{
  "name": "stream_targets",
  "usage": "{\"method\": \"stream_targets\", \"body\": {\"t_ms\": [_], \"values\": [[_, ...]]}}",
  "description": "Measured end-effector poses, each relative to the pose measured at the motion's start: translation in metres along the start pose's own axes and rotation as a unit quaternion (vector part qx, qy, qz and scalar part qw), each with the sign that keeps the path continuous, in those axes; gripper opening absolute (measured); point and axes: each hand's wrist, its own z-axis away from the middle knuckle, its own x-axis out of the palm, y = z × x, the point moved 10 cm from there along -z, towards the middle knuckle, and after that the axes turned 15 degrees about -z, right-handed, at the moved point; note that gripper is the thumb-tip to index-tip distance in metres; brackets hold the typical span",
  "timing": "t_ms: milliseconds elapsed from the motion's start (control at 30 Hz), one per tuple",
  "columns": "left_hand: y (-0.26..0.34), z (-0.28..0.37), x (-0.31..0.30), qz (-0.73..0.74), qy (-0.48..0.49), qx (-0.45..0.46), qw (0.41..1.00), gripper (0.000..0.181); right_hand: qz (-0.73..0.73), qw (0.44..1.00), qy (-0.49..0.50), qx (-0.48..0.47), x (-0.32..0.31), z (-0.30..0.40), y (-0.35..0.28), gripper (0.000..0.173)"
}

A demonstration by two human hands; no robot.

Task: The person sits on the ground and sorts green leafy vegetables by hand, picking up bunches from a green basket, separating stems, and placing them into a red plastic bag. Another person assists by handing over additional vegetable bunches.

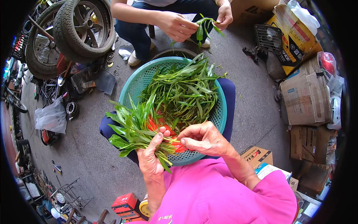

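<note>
A turquoise plastic colander basket (223, 112) rests on my lap, with a heap of long-leaved greens (184, 89) inside. My left hand (152, 155) holds a bunch of leafy green stems (125, 130) over the basket's near left side, its thumb on top. At the stem ends, my right hand (205, 140) pinches a thin stem between thumb and forefinger. Something red-orange (180, 147), perhaps a plastic bag, lies in the basket partly under the bunch. Across from me, another person's hands (179, 26) hold a leafy sprig (205, 28).
A dark round basin (179, 51) sits behind the basket, by the other person's shoes. Wheels with tyres (84, 28) and a plastic bag (51, 116) are at left. Cardboard boxes (304, 95) and a metal grille (268, 39) stand at right. A red box (125, 205) is near me.
</note>
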Motion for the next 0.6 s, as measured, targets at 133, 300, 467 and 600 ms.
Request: {"method": "stream_targets", "body": {"t_ms": [133,300,467,600], "values": [[-0.001,0.001,0.001,-0.013,0.006,0.008,1.0,0.032,0.1,0.993,0.012,-0.06,0.003,0.001,-0.01,0.011],[-0.005,0.006,0.007,-0.009,-0.016,-0.008,1.0,0.025,0.268,0.946,0.03,-0.182,0.012,0.005,-0.023,0.008],[0.002,0.011,0.021,0.012,-0.084,0.038,0.996,0.021,0.204,0.949,0.083,-0.227,0.007,0.009,-0.032,0.003],[0.029,0.021,0.038,0.029,-0.144,0.064,0.987,0.023,0.044,0.967,0.161,-0.193,-0.014,0.008,-0.028,0.006]]}}
